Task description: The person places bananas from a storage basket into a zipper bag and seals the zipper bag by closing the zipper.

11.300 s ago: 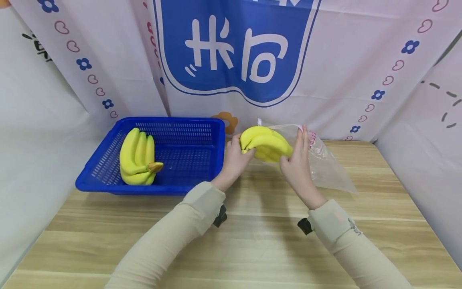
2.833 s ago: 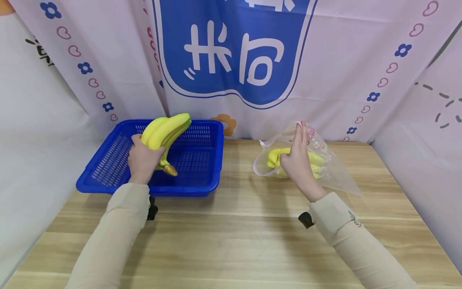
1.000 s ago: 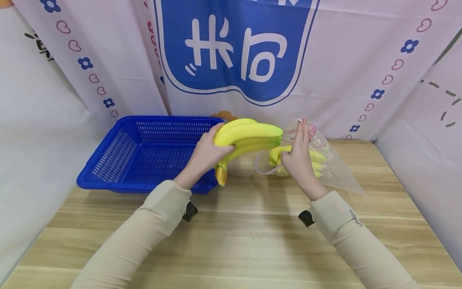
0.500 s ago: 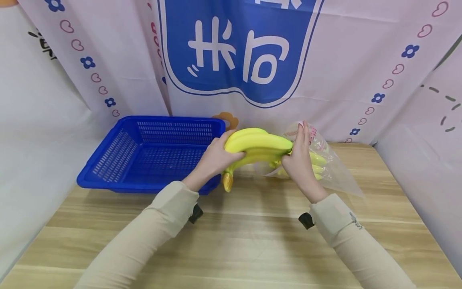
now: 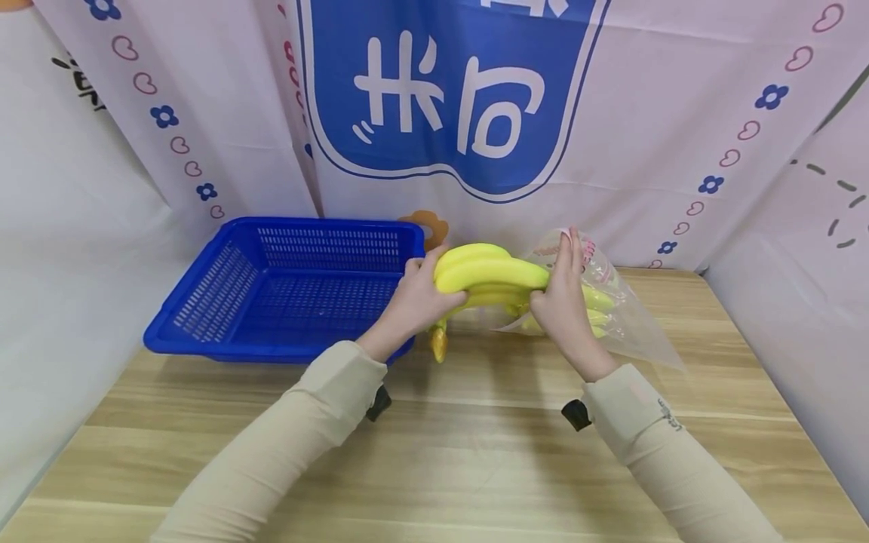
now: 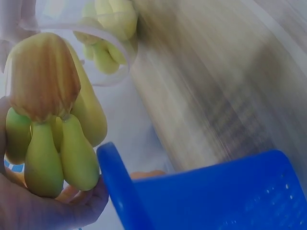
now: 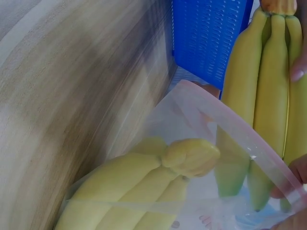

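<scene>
You hold a banana bunch [image 5: 489,273] at the mouth of a clear bag [image 5: 641,335]
Your left hand [image 5: 410,303] clamps fingers and thumb round the bunch, stem low, tips towards your right hand [image 5: 566,309], which pinches the bag's rim, fingers close together; whether the tips are inside, you cannot tell. A second bunch [image 7: 136,187] lies in the bag on the wooden table [image 5: 475,467]; a blue basket [image 5: 204,347] stands near your left hand

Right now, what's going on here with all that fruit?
A person's left grip holds a bunch of bananas, tips at the mouth of a clear bag. Their right grip holds the bag's rim. Another bunch lies inside the bag, and a blue basket stands on the table to the left.
</scene>
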Available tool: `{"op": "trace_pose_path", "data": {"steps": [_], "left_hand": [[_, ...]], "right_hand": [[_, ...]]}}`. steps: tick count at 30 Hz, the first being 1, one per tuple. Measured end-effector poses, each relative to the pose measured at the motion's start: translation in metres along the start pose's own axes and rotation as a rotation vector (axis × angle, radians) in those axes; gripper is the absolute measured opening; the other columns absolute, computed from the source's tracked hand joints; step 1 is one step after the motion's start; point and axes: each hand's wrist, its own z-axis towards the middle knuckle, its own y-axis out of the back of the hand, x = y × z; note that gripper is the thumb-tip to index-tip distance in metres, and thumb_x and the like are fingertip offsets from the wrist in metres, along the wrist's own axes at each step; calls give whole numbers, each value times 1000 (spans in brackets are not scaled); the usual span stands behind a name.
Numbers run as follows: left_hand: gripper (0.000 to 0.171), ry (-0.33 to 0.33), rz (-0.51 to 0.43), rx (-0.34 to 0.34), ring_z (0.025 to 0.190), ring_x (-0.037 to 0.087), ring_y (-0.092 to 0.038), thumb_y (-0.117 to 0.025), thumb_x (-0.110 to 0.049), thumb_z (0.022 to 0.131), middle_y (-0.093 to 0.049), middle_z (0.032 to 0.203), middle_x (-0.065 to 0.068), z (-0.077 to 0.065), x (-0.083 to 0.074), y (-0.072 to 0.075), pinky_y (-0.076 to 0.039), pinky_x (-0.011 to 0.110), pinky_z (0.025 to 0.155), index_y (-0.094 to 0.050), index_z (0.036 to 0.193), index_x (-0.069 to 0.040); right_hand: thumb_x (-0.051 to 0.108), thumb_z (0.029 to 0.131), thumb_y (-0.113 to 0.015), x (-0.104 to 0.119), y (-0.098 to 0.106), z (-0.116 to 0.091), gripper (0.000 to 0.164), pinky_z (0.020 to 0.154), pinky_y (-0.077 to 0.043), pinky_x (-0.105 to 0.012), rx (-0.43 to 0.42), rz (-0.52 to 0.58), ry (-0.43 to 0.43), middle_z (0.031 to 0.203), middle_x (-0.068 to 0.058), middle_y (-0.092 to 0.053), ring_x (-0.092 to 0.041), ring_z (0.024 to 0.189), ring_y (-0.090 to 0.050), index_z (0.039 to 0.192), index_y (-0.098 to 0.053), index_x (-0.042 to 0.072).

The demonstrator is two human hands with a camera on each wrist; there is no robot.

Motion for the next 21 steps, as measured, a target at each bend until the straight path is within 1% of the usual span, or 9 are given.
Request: {"op": "trace_pose_path", "data": {"steps": [4,9,12,14,16,18,19,21], "left_hand": [[85,0,-11,2,113,32,-49,-68,-32,80,-31,146,18,0,0,-5,-48,41,85,-23,151,-25],[91,14,-28,19,121,33,-41,-69,-28,76,-30,146,17,0,0,-8,-44,47,95,-19,152,-17],[89,0,-40,23,122,32,-40,-70,-27,75,-33,143,16,-1,0,-8,-42,47,97,-23,150,-15],[85,-38,-62,23,113,29,-47,-70,-25,75,-43,134,15,-1,1,-7,-45,42,91,-26,147,-14],[82,-71,-85,29,101,25,-53,-71,-24,75,-51,122,13,-1,2,-6,-47,35,82,-28,145,-14],[82,-101,-102,30,89,22,-56,-71,-23,75,-56,112,12,-1,3,-6,-47,30,74,-28,144,-14],[82,-113,-107,31,85,21,-56,-72,-23,75,-57,108,11,0,4,-6,-47,28,72,-27,144,-14],[84,-114,-105,30,90,22,-55,-74,-24,75,-55,111,13,-1,4,-7,-47,31,76,-27,144,-15]], "right_hand": [[-20,68,-39,0,-1,0,91,120,-15,-48,3,-3,-3,160,-17,6,-33,149,-1,150,-4,-6],[-21,68,-39,-1,-1,0,91,120,-14,-47,6,-2,-10,161,-16,6,-32,149,0,151,-4,-5],[-21,69,-39,-1,0,-1,91,120,-15,-47,6,1,-11,161,-16,7,-32,149,0,151,-3,-5],[-21,69,-38,-1,1,-1,91,120,-15,-47,5,2,-10,161,-16,7,-32,149,0,151,-3,-5],[-21,69,-38,-2,1,0,91,120,-15,-47,4,3,-7,161,-16,7,-32,149,0,151,-3,-5],[-21,68,-38,-2,2,0,91,120,-14,-47,-1,4,-3,161,-16,7,-32,149,0,151,-3,-5],[-21,68,-39,-2,2,0,92,120,-14,-47,-3,4,0,161,-17,6,-32,149,0,151,-3,-5],[-21,66,-39,-2,2,0,92,120,-14,-47,-6,4,5,160,-18,5,-33,149,0,151,-4,-6]]}}
